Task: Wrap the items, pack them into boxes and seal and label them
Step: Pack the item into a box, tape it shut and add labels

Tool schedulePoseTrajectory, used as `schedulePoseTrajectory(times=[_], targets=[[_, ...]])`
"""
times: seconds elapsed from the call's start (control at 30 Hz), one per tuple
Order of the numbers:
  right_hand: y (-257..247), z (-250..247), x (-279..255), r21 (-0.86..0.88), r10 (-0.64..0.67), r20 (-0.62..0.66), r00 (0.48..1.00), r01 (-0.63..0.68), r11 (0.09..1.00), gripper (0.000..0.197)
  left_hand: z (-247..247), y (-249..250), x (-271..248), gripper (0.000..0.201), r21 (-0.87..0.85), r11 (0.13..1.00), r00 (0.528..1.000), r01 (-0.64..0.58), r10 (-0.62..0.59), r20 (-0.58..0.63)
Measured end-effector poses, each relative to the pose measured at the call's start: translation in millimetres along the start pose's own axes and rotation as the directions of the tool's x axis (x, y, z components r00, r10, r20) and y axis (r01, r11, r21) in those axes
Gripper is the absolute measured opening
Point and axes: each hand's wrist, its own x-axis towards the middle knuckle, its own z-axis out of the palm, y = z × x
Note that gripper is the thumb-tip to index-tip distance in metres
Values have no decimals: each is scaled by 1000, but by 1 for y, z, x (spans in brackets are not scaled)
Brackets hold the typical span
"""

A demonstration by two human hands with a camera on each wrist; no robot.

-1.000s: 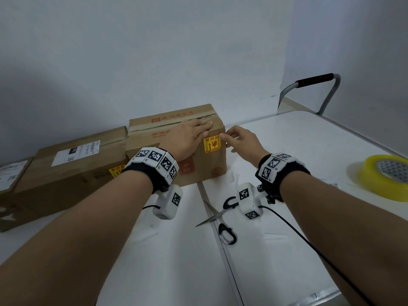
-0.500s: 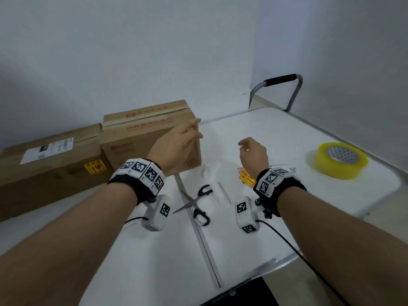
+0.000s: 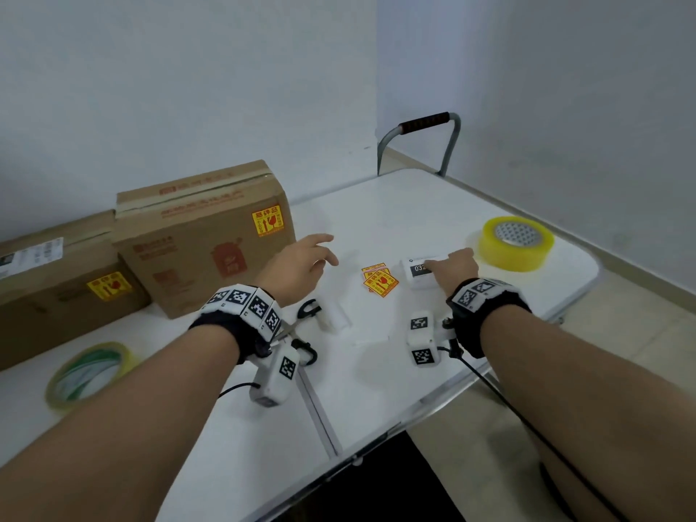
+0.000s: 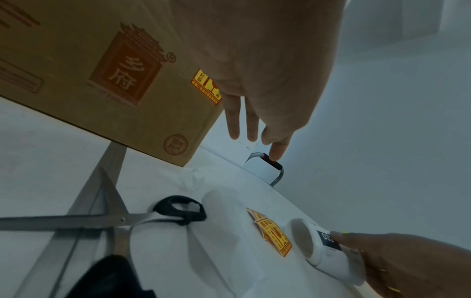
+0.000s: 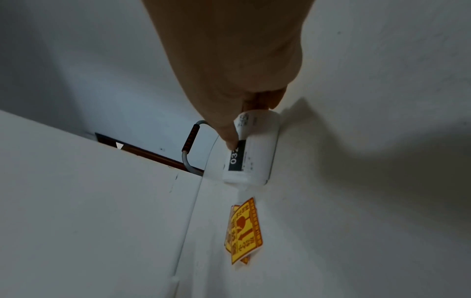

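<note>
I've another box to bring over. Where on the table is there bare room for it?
Bare: the far stretch of the table, between the taller box and the yellow tape roll, and the near strip under the forearms. Crowded: the middle, with scissors, fragile stickers, label roll and both hands.

We note a white folding table (image 3: 376,389) with a centre seam. On it: two cardboard boxes (image 3: 203,239) side by side at 10 o'clock, a tape roll (image 3: 88,374) at 8, scissors (image 3: 301,333) at centre, loose yellow stickers (image 3: 380,280) at 1, a white label roll (image 3: 420,273) just beside them, a yellow tape roll (image 3: 516,243) at 2.
</note>
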Motion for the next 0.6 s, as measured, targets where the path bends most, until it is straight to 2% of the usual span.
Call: schedulePoseTrajectory(times=[0.17, 0.33, 0.4, 0.43, 0.53, 0.6], targets=[[2, 7, -1, 231, -59, -48, 997, 69, 971, 18, 1, 5, 0, 29, -20, 1000, 1000, 20, -20, 0], [-1, 9, -8, 309, -114, -105, 988, 141, 941, 11, 5, 7, 0, 29, -64, 997, 999, 34, -35, -16], [-2, 6, -12, 299, -83, -134, 987, 120, 947, 34, 4, 8, 0, 29, -72, 997, 999, 41, -42, -4], [-3, 4, -15, 292, -65, -155, 986, 109, 950, 38, 4, 9, 0, 29, -74, 996, 999, 46, -46, 4], [-1, -1, -14, 219, -92, -193, 977, 135, 966, 35, 2, 12, -2, 29, -74, 996, 999, 51, -50, 16], [0, -4, -12, 199, -148, -225, 963, 194, 961, 22, 0, 13, -3, 29, -81, 995, 998, 55, -54, 22]])
